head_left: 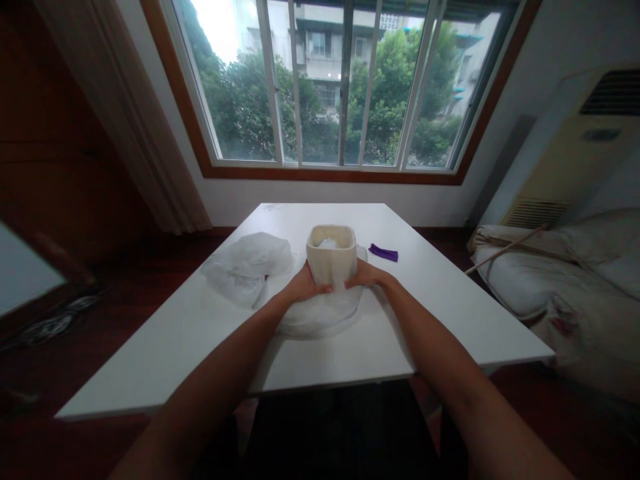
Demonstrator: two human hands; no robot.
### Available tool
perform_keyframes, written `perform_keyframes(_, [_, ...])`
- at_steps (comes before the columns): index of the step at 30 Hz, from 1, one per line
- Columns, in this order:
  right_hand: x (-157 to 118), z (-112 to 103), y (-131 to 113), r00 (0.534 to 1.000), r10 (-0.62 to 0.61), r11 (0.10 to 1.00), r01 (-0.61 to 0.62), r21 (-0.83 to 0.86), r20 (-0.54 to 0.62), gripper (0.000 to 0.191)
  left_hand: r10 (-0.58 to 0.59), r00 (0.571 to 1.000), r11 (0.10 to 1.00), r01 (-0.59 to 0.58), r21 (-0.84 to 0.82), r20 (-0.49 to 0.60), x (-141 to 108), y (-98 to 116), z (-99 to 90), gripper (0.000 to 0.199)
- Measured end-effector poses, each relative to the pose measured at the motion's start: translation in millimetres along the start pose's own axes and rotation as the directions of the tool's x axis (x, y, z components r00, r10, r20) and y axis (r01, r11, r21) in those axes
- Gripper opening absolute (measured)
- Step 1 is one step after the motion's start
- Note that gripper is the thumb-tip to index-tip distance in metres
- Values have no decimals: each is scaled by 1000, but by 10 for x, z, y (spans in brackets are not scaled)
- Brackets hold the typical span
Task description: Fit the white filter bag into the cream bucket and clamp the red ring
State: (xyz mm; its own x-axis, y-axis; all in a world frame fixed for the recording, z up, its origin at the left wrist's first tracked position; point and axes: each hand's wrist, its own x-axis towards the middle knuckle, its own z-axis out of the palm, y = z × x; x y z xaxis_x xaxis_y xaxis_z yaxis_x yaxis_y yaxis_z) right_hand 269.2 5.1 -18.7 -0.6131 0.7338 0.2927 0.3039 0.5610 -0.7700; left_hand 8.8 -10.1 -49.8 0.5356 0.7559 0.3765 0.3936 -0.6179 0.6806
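A cream-coloured, rounded square container (331,263) stands upright near the middle of the white table, with something whitish inside it. My left hand (304,285) is wrapped round its left side, and my right hand (364,274) grips its right side. Both thumbs lie along the near face. Under and in front of the container spreads a thin whitish plastic bag (323,317). Another crumpled translucent bag (247,263) lies to the left of my left hand. A folded purple strip (383,253) rests on the table just beyond my right hand.
The white table (445,313) narrows toward a wall below a wood-framed window (333,175). Right of the table are a covered bundle (520,287) with a thin stick (505,250) on it and an upright air conditioner (565,160). A curtain (130,113) hangs on the left.
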Motion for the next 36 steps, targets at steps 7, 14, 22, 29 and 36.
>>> perform_keyframes(7, [-104, -204, 176, 977, 198, 956, -210, -205, -79, 96, -105, 993, 960, 113, 255, -46, 3, 135, -145, 102])
perform_keyframes(14, [-101, -523, 228, 888, 149, 988, -112, 110, -435, 88, -246, 913, 672, 402, 622, -325, -231, 121, -939, 75])
perform_keyframes(22, [-20, -555, 146, 631, 177, 981, -49, 190, -755, 45, -616, 674, 533, 738, 415, -407, -456, -252, -1356, 25])
perform_keyframes(29, [-13, -495, 91, 627, 175, 984, -132, 117, -759, 35, -286, 378, 767, 641, 26, -881, -393, -179, -1548, 28])
perform_keyframes(36, [-53, -471, -5, 661, 181, 971, -239, 24, -728, 32, -80, 148, 714, 699, 47, -986, -630, 19, -1746, 28])
